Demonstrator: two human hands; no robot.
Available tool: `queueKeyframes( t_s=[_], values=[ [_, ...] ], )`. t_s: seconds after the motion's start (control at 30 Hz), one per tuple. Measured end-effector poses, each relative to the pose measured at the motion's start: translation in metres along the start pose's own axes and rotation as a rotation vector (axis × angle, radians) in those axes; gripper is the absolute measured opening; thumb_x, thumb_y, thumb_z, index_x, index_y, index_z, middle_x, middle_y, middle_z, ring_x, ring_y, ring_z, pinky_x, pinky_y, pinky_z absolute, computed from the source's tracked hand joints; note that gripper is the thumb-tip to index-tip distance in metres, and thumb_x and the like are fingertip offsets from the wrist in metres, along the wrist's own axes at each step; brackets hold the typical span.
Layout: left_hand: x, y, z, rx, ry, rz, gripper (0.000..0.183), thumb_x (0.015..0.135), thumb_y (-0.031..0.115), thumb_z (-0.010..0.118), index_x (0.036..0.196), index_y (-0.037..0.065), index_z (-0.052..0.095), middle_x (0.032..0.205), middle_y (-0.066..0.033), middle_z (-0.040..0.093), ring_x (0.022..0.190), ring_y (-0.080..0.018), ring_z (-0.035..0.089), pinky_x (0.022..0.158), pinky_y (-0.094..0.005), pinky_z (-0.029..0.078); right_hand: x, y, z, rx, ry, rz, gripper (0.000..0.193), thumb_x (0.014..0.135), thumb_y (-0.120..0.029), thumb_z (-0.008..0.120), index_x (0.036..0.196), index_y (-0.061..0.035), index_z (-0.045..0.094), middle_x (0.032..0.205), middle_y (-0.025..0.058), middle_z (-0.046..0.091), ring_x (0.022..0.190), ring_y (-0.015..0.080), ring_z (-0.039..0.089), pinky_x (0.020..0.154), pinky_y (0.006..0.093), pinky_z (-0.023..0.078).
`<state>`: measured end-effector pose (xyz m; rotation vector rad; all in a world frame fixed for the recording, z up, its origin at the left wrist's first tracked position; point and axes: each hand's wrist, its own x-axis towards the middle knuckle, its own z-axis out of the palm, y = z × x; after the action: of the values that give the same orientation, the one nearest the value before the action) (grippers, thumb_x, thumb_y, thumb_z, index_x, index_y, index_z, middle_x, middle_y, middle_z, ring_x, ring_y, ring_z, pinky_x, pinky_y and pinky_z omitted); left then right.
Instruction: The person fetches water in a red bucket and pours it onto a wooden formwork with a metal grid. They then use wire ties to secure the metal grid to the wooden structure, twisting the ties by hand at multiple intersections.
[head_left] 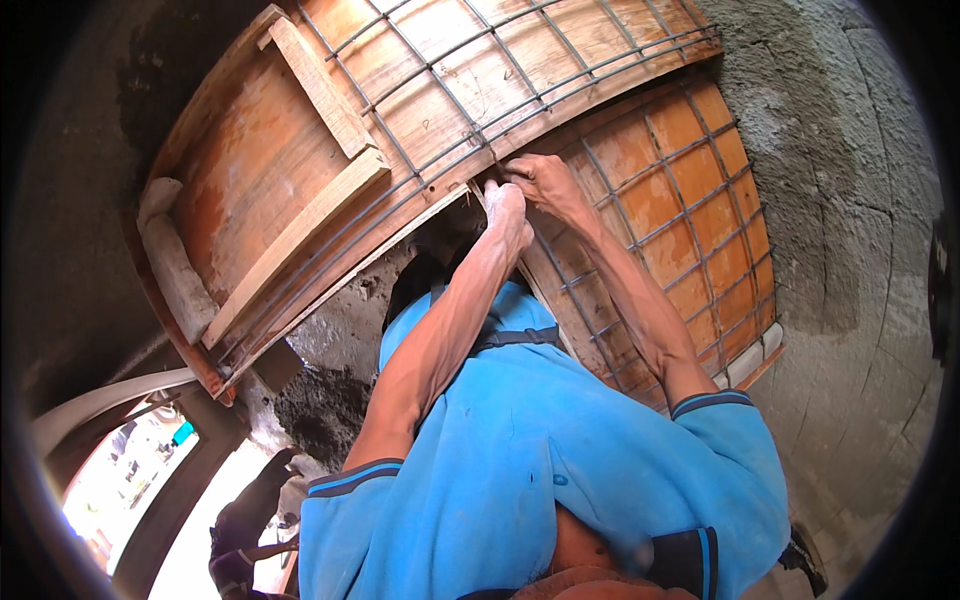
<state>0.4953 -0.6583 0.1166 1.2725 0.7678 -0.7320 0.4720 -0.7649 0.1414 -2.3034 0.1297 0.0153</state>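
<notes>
I see a wooden board (270, 190) far off to the left of my hands. My left hand (507, 212) is closed on the metal bars (440, 165) right where they cross. My right hand (545, 180) touches it, fingers curled around the same bars. A grey wall (840, 200) stands to the right.
</notes>
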Motion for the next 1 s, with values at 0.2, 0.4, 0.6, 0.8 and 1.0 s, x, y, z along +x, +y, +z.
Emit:
queueKeyframes(
  t_s=[0.2,0.4,0.6,0.8,1.0],
  values=[
    [-0.021,0.009,0.002,-0.058,-0.117,0.035,0.034,0.081,-0.002,0.046,0.113,0.007,0.052,0.097,-0.0065,0.054,0.077,-0.0155,0.051,0.058,-0.0308,0.038,-0.007,-0.003,0.001,0.112,0.079,0.09,0.029,0.09,-0.023,0.068,0.111,-0.0033,0.07,0.098,0.0199,0.07,0.088,0.0341,0.07,0.074,0.0397,0.054],
    [-0.032,0.006,0.002,0.073,-0.119,0.047,0.058,0.089,0.005,0.045,0.145,0.002,0.031,0.135,-0.0192,0.046,0.115,-0.028,0.052,0.089,-0.0389,0.047,-0.02,-0.017,-0.006,0.325,0.13,0.165,0.034,0.088,-0.024,0.068,0.113,-0.0008,0.07,0.11,0.0194,0.07,0.099,0.0341,0.069,0.086,0.0392,0.054],
    [-0.03,-0.004,-0.007,0.227,-0.21,0.13,0.076,0.09,0.006,0.046,0.158,-0.001,0.014,0.155,-0.0248,0.035,0.137,-0.033,0.043,0.11,-0.0365,0.038,-0.022,-0.008,0.001,0.187,0.181,0.078,0.033,0.088,-0.024,0.067,0.111,-0.0004,0.071,0.109,0.0202,0.07,0.1,0.0366,0.068,0.088,0.0408,0.053],
    [-0.011,-0.007,-0.017,0.157,-0.205,0.101,0.089,0.083,-0.006,0.044,0.161,0.016,0.008,0.12,-0.0168,0.056,0.079,-0.0155,0.058,0.055,-0.0317,0.047,-0.029,-0.012,0.007,0.187,0.229,0.11,0.03,0.09,-0.022,0.063,0.11,-0.0014,0.071,0.108,0.0199,0.07,0.1,0.0369,0.068,0.088,0.0418,0.053],
    [-0.06,0.034,0.0,0.085,-0.206,-0.048,0.099,0.076,-0.01,0.047,0.162,0.017,0.005,0.136,-0.0216,0.047,0.08,-0.017,0.058,0.057,-0.029,0.047,-0.048,-0.015,0.009,0.21,0.297,0.18,0.028,0.091,-0.02,0.061,0.11,-0.0014,0.071,0.108,0.0192,0.07,0.1,0.037,0.067,0.088,0.0425,0.053]
  ],
)
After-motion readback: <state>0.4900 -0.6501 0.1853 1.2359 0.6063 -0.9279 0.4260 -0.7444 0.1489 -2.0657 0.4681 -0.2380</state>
